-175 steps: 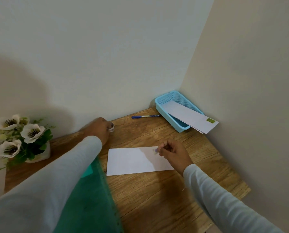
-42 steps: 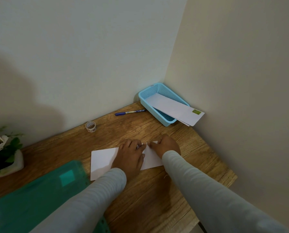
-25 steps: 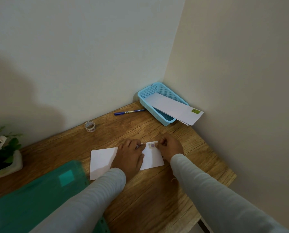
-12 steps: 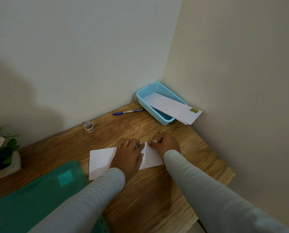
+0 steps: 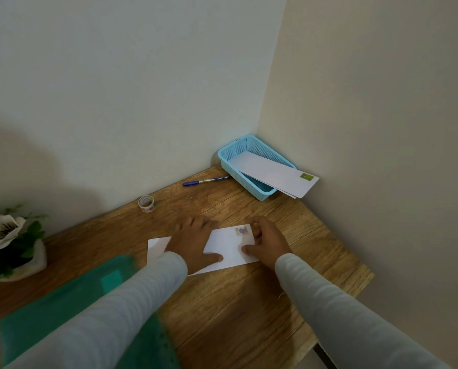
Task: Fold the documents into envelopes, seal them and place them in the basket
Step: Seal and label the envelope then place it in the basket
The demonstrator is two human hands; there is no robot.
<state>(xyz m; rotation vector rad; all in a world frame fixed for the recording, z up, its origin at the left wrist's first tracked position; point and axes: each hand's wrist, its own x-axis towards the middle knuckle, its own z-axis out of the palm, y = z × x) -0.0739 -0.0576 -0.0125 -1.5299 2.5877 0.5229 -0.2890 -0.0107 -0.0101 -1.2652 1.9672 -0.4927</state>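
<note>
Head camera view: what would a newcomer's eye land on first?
The left hand and right hand rest on a white envelope mid-table, a purple sticker near its right end. In the far right corner, a blue basket holds envelopes jutting over its rim.

Half a second ago both hands met over the far right part of the envelope (image 5: 229,249) and hid the sticker (image 5: 241,231); now they have moved apart, and the sticker (pale, with a purple spot) shows between them. The left hand (image 5: 193,242) has slid to the envelope's middle and lies flat with spread fingers. The right hand (image 5: 269,245) has drawn back to the envelope's right end, with its thumb on the near corner.
</note>
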